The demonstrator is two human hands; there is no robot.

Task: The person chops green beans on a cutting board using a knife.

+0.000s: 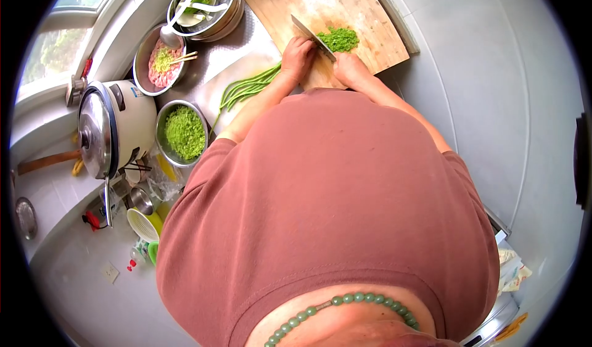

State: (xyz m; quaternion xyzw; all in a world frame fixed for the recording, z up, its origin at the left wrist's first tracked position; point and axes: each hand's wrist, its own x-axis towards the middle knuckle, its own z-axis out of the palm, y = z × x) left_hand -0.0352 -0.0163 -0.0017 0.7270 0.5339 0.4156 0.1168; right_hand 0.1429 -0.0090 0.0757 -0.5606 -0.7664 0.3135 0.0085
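Note:
My right hand point(351, 70) is closed around the handle end of a kitchen knife point(313, 37), whose wide blade stands on edge over the wooden cutting board point(364, 14). Beside the blade, my left hand point(297, 57) has its fingers curled round the ends of a bunch of long green beans point(250, 89). The rest of the bunch trails off the board to the left, under my left forearm. Finely chopped green beans point(339, 39) lie in a small heap on the other side of the blade. My left fingertips are partly hidden by the blade.
Left of the board stand a metal bowl point(202, 120) of chopped greens, a bowl point(137, 69) of minced meat with chopsticks, and stacked bowls point(233, 4) with a ladle point(169, 37). A white rice cooker point(132, 115) with a lid is by the window.

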